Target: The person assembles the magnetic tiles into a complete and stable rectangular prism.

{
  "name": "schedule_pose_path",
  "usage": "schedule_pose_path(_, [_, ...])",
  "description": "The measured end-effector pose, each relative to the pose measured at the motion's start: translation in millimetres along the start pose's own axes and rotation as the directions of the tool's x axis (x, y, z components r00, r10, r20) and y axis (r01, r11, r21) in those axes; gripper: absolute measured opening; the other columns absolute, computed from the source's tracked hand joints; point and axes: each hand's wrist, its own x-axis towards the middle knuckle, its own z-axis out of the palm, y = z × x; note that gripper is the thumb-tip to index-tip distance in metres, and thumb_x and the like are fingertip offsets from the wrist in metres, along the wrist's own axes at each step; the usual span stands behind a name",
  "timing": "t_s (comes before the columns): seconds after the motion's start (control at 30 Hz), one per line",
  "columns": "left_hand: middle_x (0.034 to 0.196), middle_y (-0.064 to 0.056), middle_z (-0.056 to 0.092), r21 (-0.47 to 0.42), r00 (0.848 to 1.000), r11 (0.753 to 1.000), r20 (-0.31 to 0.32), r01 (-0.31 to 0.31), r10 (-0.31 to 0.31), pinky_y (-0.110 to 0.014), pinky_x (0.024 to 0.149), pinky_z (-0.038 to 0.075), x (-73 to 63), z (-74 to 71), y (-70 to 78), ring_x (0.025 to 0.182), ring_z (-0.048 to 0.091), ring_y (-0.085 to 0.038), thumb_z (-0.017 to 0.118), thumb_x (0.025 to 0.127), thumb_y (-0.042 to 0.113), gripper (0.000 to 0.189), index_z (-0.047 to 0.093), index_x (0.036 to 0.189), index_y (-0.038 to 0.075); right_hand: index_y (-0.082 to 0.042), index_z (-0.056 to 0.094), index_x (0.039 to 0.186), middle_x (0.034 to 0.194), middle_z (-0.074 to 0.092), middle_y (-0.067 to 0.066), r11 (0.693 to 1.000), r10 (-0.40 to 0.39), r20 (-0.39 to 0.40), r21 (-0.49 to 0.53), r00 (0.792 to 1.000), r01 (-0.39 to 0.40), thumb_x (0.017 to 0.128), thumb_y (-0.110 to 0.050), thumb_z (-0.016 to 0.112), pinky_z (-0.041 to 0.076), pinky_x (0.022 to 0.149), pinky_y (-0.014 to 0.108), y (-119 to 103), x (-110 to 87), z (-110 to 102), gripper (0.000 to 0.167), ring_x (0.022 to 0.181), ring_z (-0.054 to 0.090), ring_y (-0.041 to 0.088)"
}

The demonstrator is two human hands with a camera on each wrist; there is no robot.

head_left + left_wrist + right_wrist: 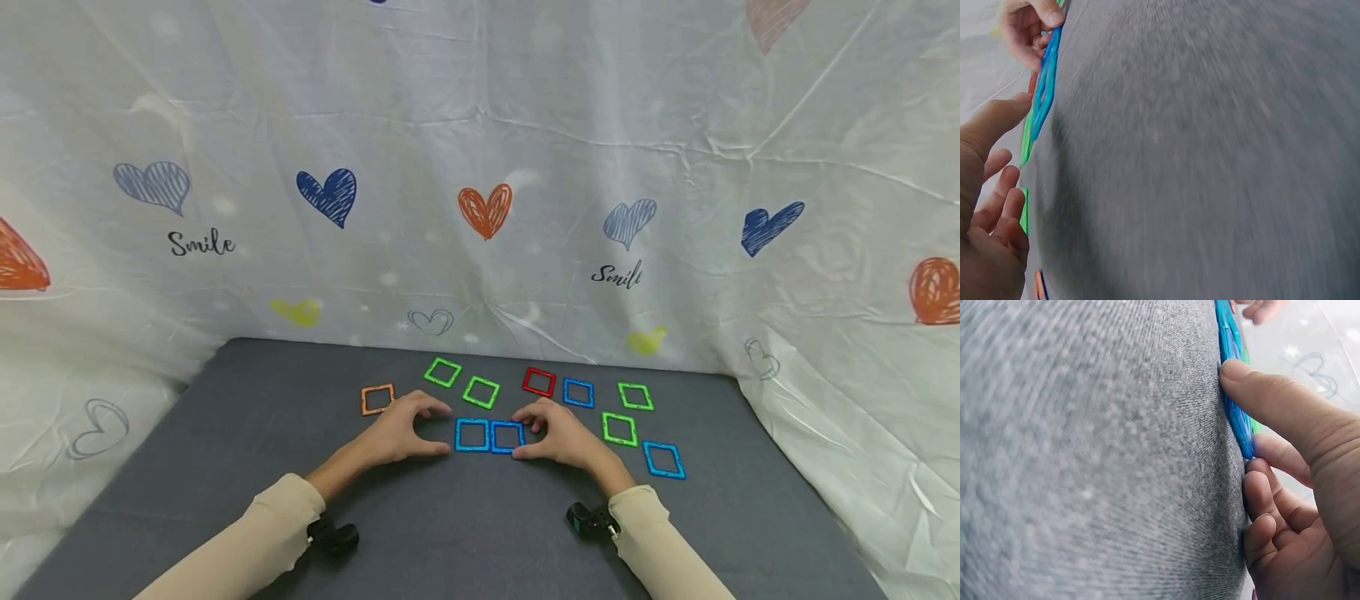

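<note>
Two blue square magnetic tiles lie side by side on the grey table, edges meeting: a lighter left tile (472, 450) and a darker right tile (507, 423). My right hand (561, 435) holds the darker tile, its thumb at the near edge and index finger at the far edge; the right wrist view shows the thumb on the blue rim (1240, 428). To the left of the pair, my left hand (397, 432) holds nothing, thumb and fingers spread apart with a small gap to the lighter tile. An orange tile (364, 402) is partly hidden behind this hand.
Behind the hands lie two green tiles (442, 361), a red tile (540, 370) and a blue tile (578, 382). Farther right are two more green tiles (635, 386) and a lighter blue one (666, 474). A white cloth (480, 283) printed with hearts hangs behind the table.
</note>
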Motion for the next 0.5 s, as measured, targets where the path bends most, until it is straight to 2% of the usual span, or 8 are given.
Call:
schedule_pose_path(0.3, [0.119,-0.008,0.063,0.004,0.999,1.0,-0.038,-0.028,0.028,-0.053,0.092,0.048,-22.7,-31.6,-9.0,0.107,0.058,-0.029,0.089,0.082,0.028,0.054,0.068,0.126,0.004,-0.007,0.071,0.121,0.107,0.06,-0.001,1.0,0.013,0.005,0.01,1.0,-0.013,0.079,-0.028,0.091,0.049,0.08,0.036,0.5,-0.3,0.5,0.051,0.092,0.056,0.018])
schedule_pose_path(0.5, [0.125,-0.013,0.061,-0.02,0.997,1.0,-0.082,0.009,-0.011,-0.053,0.094,0.049,-36.7,-49.7,-18.3,0.109,0.06,-0.033,0.09,0.081,0.025,0.055,0.067,0.126,0.002,-0.008,0.071,0.121,0.106,0.06,0.0,0.999,0.025,0.009,0.02,1.0,-0.025,0.079,-0.028,0.091,0.049,0.081,0.037,-0.3,-0.6,0.2,0.05,0.093,0.056,0.018])
